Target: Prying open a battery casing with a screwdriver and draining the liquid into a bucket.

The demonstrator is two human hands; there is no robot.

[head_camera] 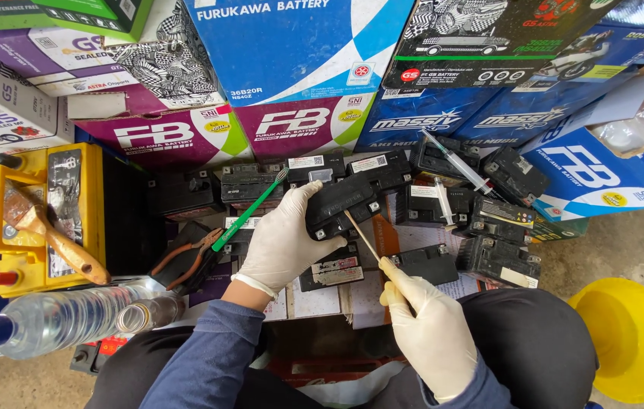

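One clear bottle (49, 322) lies holding clear liquid.

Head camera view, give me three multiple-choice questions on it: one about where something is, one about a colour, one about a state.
1. Where does the green toothbrush lie?
A. left of the left hand
B. inside the yellow funnel
C. on the floor

2. What colour are the gloves?
A. blue
B. white
C. black

3. What is the right hand doing?
A. resting empty
B. pinching a thin wooden stick
C. holding a syringe

Answers: 1 A, it rests on the batteries beside that hand; 2 B, both are white; 3 B, the stick's tip reaches the small black battery in the left hand.
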